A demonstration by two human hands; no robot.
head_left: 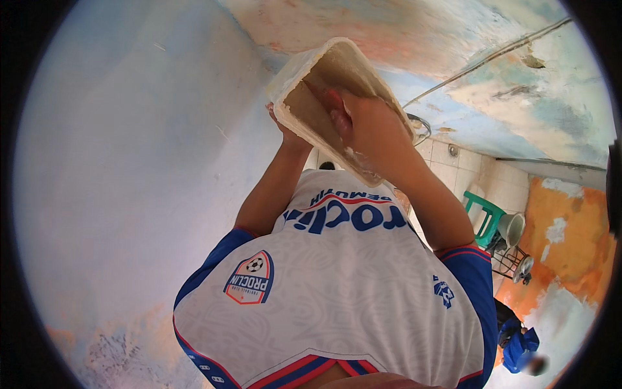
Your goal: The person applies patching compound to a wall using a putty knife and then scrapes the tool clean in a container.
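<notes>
A rectangular off-white tub [353, 65], crusted with pale residue, is tilted in front of my chest with its opening toward me. My left hand [290, 133] grips it from the left and below; most of those fingers are hidden behind its wall. Inside the tub, my right hand [376, 126] is closed around the red handle of a tool [334, 100]. The working end of this tool cannot be made out clearly. Whitish smears mark my right hand near the wrist.
A patchy pale blue wall [129, 142] rises on the left. A thin cable [492, 61] runs along the stained wall at upper right. On the tiled floor are a green plastic stool [483, 214], a pail [512, 228] and a wire rack [508, 259]. Another person [518, 347] is at lower right.
</notes>
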